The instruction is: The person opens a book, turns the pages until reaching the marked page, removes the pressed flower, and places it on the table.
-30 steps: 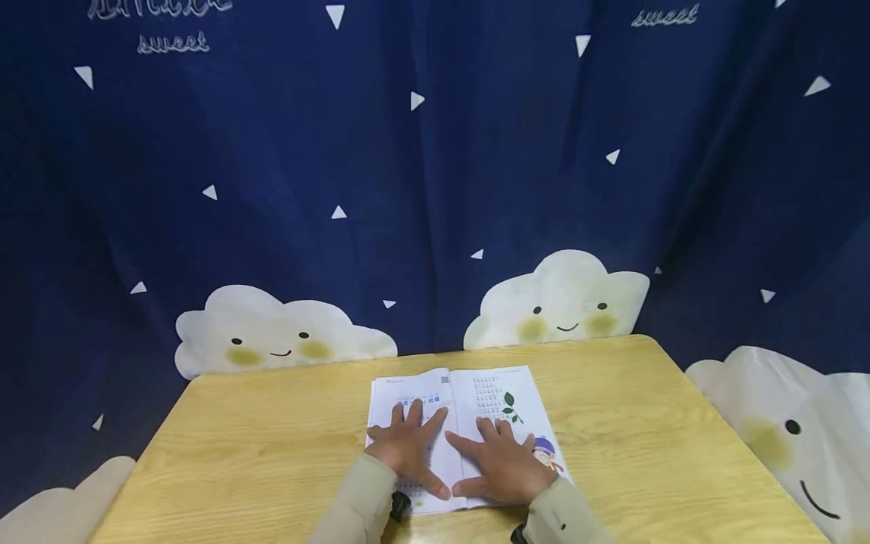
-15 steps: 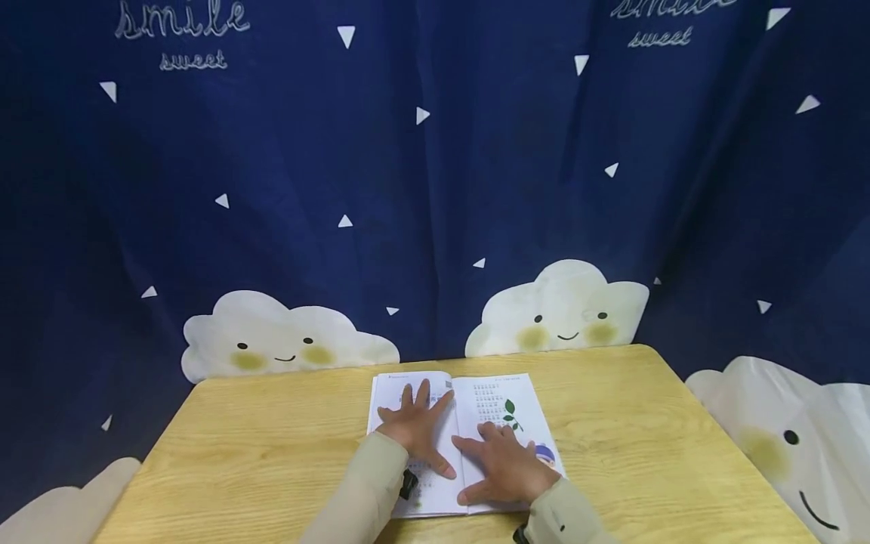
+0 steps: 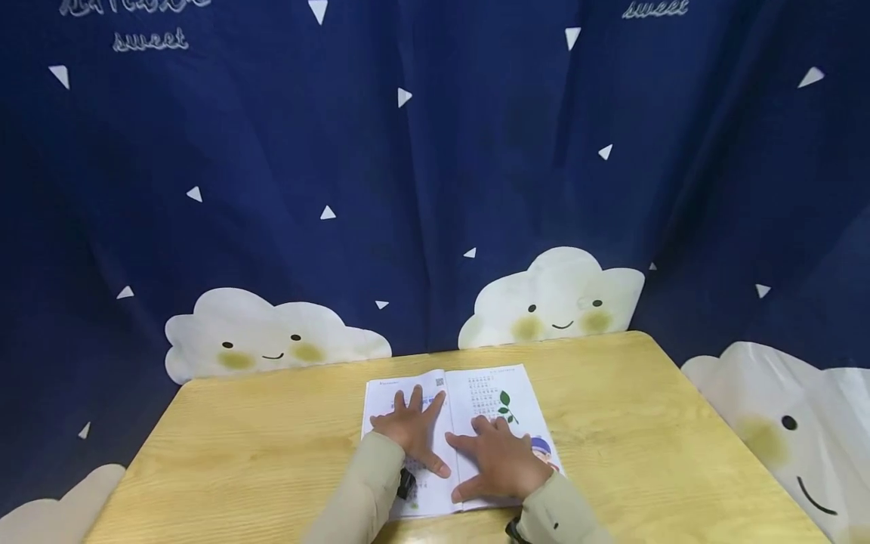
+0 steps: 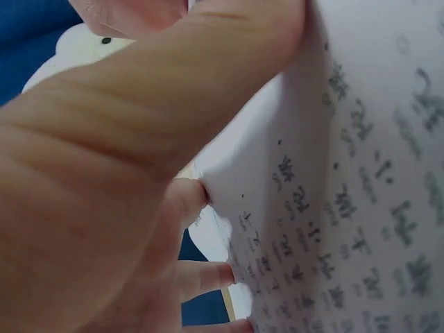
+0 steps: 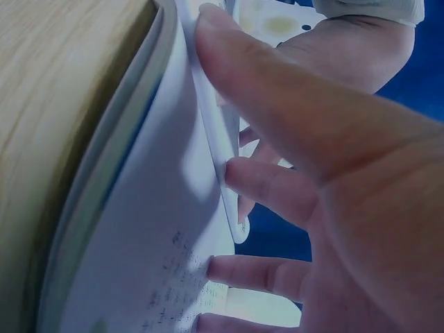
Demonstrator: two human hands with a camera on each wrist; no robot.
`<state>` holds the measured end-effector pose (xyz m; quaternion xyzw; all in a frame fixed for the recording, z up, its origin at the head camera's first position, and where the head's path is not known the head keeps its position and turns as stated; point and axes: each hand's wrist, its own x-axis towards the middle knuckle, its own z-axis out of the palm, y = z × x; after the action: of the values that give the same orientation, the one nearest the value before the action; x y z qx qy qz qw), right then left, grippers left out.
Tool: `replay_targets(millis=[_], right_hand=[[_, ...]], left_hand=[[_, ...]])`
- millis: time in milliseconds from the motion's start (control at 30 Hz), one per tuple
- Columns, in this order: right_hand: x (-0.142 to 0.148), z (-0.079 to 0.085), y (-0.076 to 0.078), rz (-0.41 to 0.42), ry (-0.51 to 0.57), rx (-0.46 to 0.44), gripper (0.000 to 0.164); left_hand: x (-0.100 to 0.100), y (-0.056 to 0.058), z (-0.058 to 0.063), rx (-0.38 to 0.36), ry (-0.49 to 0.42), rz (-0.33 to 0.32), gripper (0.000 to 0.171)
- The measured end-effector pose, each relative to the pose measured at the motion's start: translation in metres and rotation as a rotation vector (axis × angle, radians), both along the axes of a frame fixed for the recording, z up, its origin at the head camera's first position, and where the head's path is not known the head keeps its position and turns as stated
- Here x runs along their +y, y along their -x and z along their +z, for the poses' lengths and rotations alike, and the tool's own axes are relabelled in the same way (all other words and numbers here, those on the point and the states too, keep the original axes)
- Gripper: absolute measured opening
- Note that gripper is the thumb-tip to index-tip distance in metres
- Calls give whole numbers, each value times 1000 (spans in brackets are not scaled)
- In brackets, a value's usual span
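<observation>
An open book (image 3: 530, 400) with printed text lies on the wooden table, showing a green leaf sprig and a figure in a blue cap on its right page. My left hand (image 3: 410, 432) is spread over the left page, fingertips near the heading and thumb pointing to the fold. On the right page rests my right hand (image 3: 504, 461), fingers spread, its thumb close to the fold near the bottom. In the left wrist view, fingertips (image 4: 220, 274) touch the page (image 4: 333, 208). Fingertips of the right hand (image 5: 361, 229) meet the paper in the right wrist view. Both hands cover some of the print.
The wooden table (image 3: 258, 446) extends to both sides of the book. Behind it hangs a dark blue curtain (image 3: 272, 151) with white triangles and smiling clouds. Light sleeves cover both forearms, and a dark band shows at each wrist.
My left hand has slid slightly up and toward the fold on the left page. The right hand stays in nearly the same place. The head view has tilted a little.
</observation>
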<state>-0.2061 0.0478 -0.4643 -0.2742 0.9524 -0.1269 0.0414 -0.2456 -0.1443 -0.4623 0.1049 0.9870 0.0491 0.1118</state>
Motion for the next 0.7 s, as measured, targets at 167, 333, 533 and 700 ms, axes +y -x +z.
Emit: replay_targets(millis=[167,333,533,700], right_hand=[[-4,2,-1,-6,-11,-26,85],[1,2,1,0,-3,-96,85],[5,4,3,18,77,-153,87],[9,7,4,-9,97,-166,89]], left_hand=[[-5,1,1,-17,2,-6,131],[-14,-3,-2,6,-127,-48,128],[-49,-31,10,106,-277,-106,113],[-73,-52,9,114,-316,-54,112]])
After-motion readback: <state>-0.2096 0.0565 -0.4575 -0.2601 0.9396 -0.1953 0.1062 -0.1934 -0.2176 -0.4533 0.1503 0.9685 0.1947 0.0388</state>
